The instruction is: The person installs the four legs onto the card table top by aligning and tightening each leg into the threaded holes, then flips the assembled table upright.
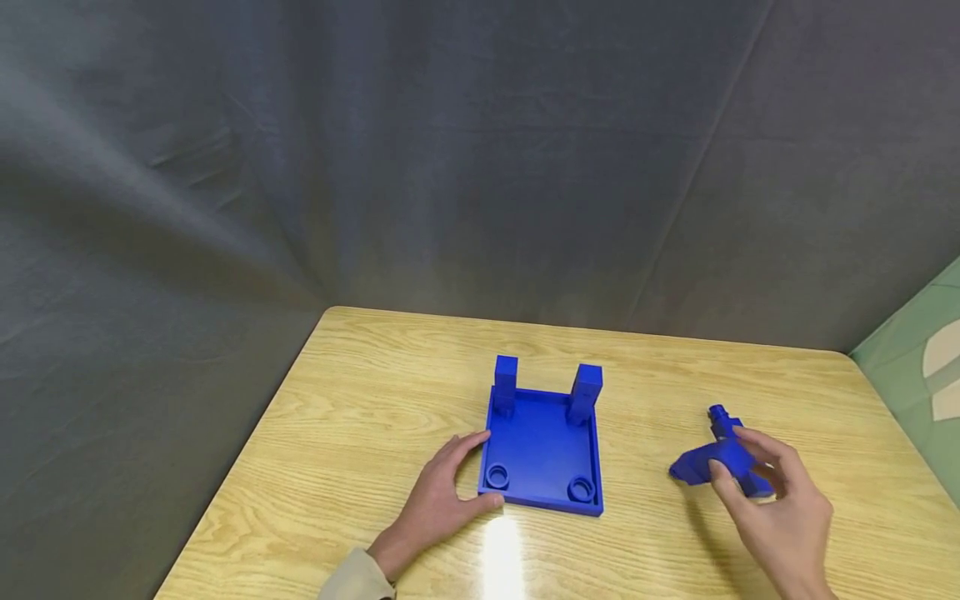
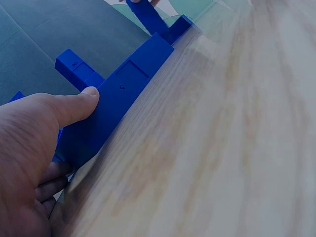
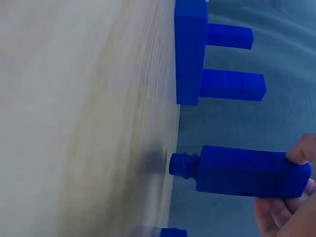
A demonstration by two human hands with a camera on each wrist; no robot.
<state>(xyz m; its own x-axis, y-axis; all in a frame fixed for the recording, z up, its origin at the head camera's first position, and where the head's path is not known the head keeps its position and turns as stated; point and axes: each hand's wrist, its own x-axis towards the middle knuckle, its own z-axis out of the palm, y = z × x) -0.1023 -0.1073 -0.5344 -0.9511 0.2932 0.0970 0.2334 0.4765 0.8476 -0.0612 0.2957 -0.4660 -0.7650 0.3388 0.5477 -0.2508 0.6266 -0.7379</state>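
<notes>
A blue square tabletop [image 1: 542, 450] lies upside down, its raised rim facing up. Two square legs, a left one [image 1: 506, 383] and a right one [image 1: 587, 392], stand upright at its far corners. Round sockets [image 1: 497, 477] show at both near corners. My left hand [image 1: 438, 496] holds the near left corner, thumb against the front edge and fingers along the left side. Off to the right, my right hand [image 1: 787, 508] pinches a loose leg [image 3: 247, 172] by its square end. That leg's ridged round peg [image 3: 183, 165] points at the table. Another leg [image 1: 723, 425] lies behind the held one.
The light wood table [image 1: 360, 400] has a rounded far left corner. Dark grey cloth [image 1: 465, 167] hangs behind it and along the left. Green patterned fabric [image 1: 930, 358] shows past the right edge.
</notes>
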